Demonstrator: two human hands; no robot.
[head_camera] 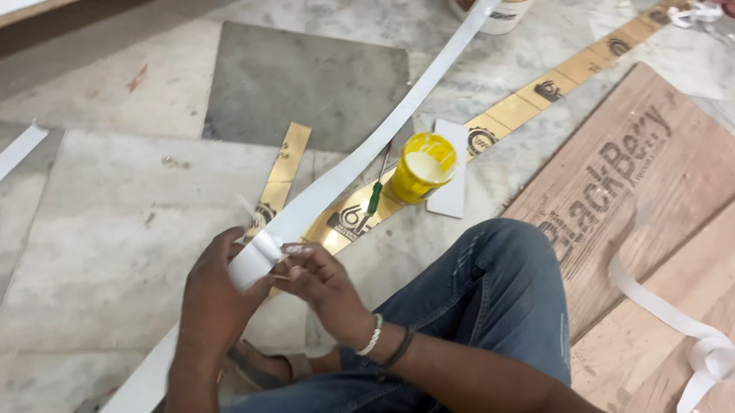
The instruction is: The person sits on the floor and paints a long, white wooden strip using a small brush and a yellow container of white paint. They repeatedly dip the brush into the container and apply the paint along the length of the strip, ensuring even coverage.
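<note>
White strip [362, 157] runs across the floor [96, 226] to the lap, its near end pinched in both hands: left hand [214, 300] closed around it, right hand [325, 279] picking at the edge with fingertips. Just beyond stands an open yellow pot [422, 166]; a tug on the strip could tip it.

carpentry worksite, plywood sheet [657, 194], glue tub [422, 166]
</note>
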